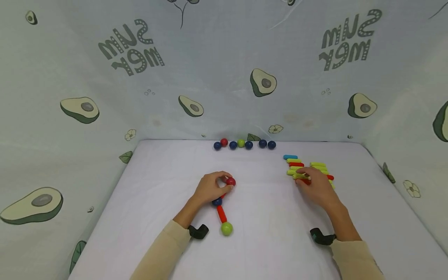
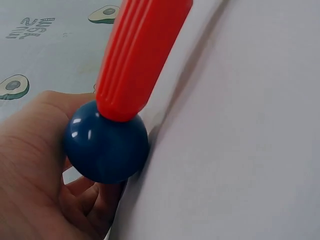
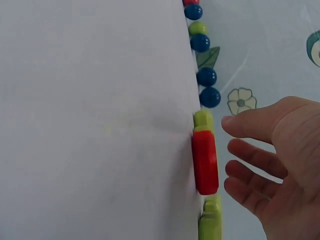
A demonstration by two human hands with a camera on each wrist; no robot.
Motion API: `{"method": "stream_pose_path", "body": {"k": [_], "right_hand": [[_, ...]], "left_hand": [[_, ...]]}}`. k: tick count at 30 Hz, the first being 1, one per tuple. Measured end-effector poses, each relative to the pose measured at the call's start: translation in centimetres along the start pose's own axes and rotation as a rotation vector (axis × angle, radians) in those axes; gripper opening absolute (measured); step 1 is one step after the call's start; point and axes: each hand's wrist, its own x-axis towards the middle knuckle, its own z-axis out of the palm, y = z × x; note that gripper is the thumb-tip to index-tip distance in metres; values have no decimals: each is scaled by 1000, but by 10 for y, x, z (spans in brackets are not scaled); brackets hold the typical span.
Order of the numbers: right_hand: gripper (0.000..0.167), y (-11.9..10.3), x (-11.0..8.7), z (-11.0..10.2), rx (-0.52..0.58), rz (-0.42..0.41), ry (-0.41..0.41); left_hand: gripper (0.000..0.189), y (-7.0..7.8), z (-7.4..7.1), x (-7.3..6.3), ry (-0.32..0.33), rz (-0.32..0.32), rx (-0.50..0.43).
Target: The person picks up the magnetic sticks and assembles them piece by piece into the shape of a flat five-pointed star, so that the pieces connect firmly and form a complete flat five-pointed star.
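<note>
My left hand [image 1: 210, 187] pinches a red ball [image 1: 231, 181] between thumb and forefinger. That ball ends a small chain: a red stick, mostly hidden, leads to a dark blue ball [image 1: 217, 202], then another red stick [image 1: 221, 214] runs to a green ball [image 1: 226, 228]. The left wrist view shows the blue ball [image 2: 107, 145] up close, joined to a red stick [image 2: 142, 55]. My right hand [image 1: 316, 188] hovers at the loose sticks, by a yellow-green stick [image 1: 300, 176] and a red stick [image 3: 205, 162]. Its thumb and fingers are spread in the right wrist view, with nothing visible between them.
Along the table's back edge lie several loose balls, among them a red ball [image 1: 224, 142], a green ball [image 1: 241, 143] and a blue ball [image 1: 271, 145]. Yellow-green sticks [image 1: 318, 165] and a blue stick [image 1: 290, 157] lie at the right. A patterned cloth [image 1: 224, 77] hangs behind.
</note>
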Motion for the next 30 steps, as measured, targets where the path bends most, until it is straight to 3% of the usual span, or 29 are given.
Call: {"method": "stream_pose_path", "body": {"k": [7, 14, 20, 30], "right_hand": [[40, 13, -5, -2, -60, 0, -7], [42, 13, -7, 3, -79, 3, -41], [37, -3, -5, 10, -52, -44, -69], [32, -44, 8, 40, 55, -129, -108]], "left_hand": [[28, -5, 1, 1, 33, -62, -89], [30, -8, -1, 1, 2, -97, -161], [34, -8, -2, 0, -27, -83, -175], [41, -10, 0, 0, -22, -55, -141]]}}
